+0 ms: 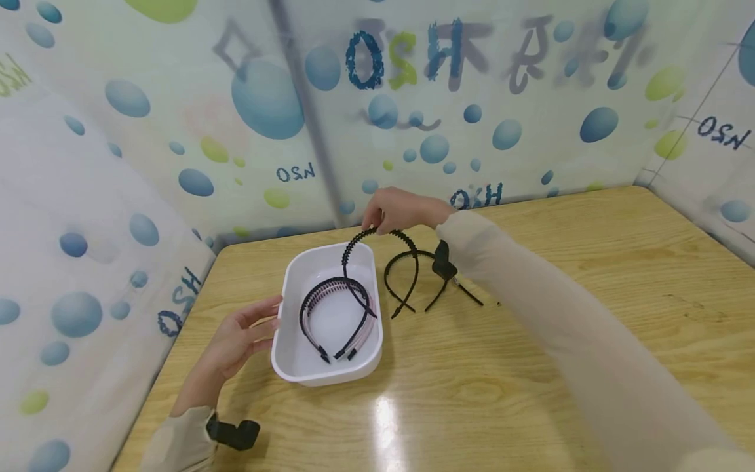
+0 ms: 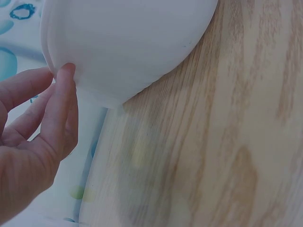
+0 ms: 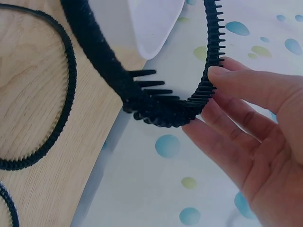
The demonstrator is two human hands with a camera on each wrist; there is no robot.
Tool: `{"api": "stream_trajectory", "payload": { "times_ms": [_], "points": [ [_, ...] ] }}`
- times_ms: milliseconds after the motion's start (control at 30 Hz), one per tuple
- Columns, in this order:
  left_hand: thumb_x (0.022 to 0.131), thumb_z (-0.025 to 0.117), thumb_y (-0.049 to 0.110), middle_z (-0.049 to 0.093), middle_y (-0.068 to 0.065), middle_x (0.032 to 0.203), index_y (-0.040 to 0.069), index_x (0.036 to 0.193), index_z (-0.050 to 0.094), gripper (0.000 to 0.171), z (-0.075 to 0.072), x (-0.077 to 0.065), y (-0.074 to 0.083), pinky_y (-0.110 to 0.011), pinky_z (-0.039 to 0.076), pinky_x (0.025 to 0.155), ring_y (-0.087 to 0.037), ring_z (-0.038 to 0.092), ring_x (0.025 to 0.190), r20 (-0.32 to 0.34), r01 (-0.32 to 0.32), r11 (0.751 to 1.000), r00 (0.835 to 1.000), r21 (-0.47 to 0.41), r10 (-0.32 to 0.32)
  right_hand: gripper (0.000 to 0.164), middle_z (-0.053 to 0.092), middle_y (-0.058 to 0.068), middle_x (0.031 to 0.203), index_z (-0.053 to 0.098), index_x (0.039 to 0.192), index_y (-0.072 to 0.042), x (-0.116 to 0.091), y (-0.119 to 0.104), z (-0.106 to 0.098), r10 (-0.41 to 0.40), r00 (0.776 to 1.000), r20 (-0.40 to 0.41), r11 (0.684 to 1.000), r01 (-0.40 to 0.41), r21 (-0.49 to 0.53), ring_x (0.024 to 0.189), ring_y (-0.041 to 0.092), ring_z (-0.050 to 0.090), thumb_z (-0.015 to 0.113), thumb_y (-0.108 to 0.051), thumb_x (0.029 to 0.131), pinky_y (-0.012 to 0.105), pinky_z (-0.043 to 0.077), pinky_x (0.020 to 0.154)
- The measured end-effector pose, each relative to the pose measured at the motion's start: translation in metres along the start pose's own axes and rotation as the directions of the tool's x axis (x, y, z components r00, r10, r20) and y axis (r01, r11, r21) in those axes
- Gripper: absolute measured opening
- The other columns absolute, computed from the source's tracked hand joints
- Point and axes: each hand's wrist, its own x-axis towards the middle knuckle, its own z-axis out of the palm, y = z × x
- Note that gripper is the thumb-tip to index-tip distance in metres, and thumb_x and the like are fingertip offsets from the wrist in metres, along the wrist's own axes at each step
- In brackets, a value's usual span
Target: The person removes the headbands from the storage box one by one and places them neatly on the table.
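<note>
My right hand [image 1: 401, 208] pinches a black toothed headband [image 1: 345, 257] by the top of its arch, thumb on one side and fingers on the other. The headband hangs ends down over the right rim of a white plastic tub [image 1: 283, 347]. With fingers stretched out, my left hand [image 1: 238, 337] touches the tub's left side, fingertips right at the rim in the left wrist view. Inside the tub lie a black headband [image 1: 303, 314] and pale pink toothed headbands [image 1: 367, 334], overlapping each other.
Right of the tub, another black headband [image 1: 387, 267] lies on the wooden table [image 1: 472, 393]. Beside it, a further black headband [image 1: 470, 294] is partly hidden behind my right wrist. A bubble-printed wall sheet [image 1: 383, 151] rises along the table's back edge.
</note>
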Motion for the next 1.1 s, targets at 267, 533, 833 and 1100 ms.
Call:
{"api": "stream_trajectory", "payload": {
  "times_ms": [267, 533, 833, 1100],
  "points": [
    [0.090, 0.059, 0.010, 0.050, -0.008, 0.121, -0.005, 0.138, 0.034, 0.057, 0.001, -0.002, 0.004, -0.032, 0.053, 0.077, -0.009, 0.058, 0.096, -0.007, 0.009, 1.000, 1.000, 0.006, -0.009, 0.024, 0.064, 0.012, 0.097, 0.067, 0.105, 0.001, -0.011, 0.013, -0.002, 0.017, 1.000, -0.011, 1.000, -0.017, 0.007, 0.091, 0.023, 0.058, 0.060, 0.005, 0.083, 0.035, 0.049, 0.081],
    [0.089, 0.060, 0.010, 0.048, -0.011, 0.123, -0.004, 0.138, 0.034, 0.057, 0.001, -0.002, 0.004, -0.032, 0.052, 0.077, -0.009, 0.058, 0.097, -0.010, 0.020, 1.000, 1.000, 0.000, -0.020, 0.023, 0.064, 0.012, 0.099, 0.068, 0.104, 0.000, -0.024, 0.032, -0.002, 0.058, 0.998, -0.033, 0.998, -0.057, 0.024, 0.091, 0.024, 0.059, 0.060, 0.005, 0.084, 0.035, 0.049, 0.080],
    [0.089, 0.060, 0.010, 0.050, -0.005, 0.119, -0.004, 0.137, 0.035, 0.056, -0.001, -0.003, 0.002, -0.032, 0.052, 0.077, -0.009, 0.057, 0.097, -0.008, 0.017, 1.000, 1.000, -0.002, -0.017, 0.023, 0.063, 0.014, 0.101, 0.068, 0.105, 0.000, -0.039, 0.044, -0.004, 0.113, 0.993, -0.046, 0.993, -0.111, 0.045, 0.093, 0.027, 0.058, 0.059, 0.005, 0.084, 0.039, 0.050, 0.079],
    [0.089, 0.061, 0.011, 0.050, -0.006, 0.121, -0.004, 0.137, 0.036, 0.057, -0.001, -0.001, 0.002, -0.033, 0.052, 0.078, -0.009, 0.057, 0.098, -0.009, 0.017, 1.000, 1.000, 0.002, -0.017, 0.023, 0.062, 0.015, 0.102, 0.067, 0.106, 0.001, -0.054, 0.055, -0.006, 0.153, 0.987, -0.048, 0.987, -0.150, 0.065, 0.094, 0.029, 0.058, 0.059, 0.005, 0.085, 0.040, 0.051, 0.078]
  ]
}}
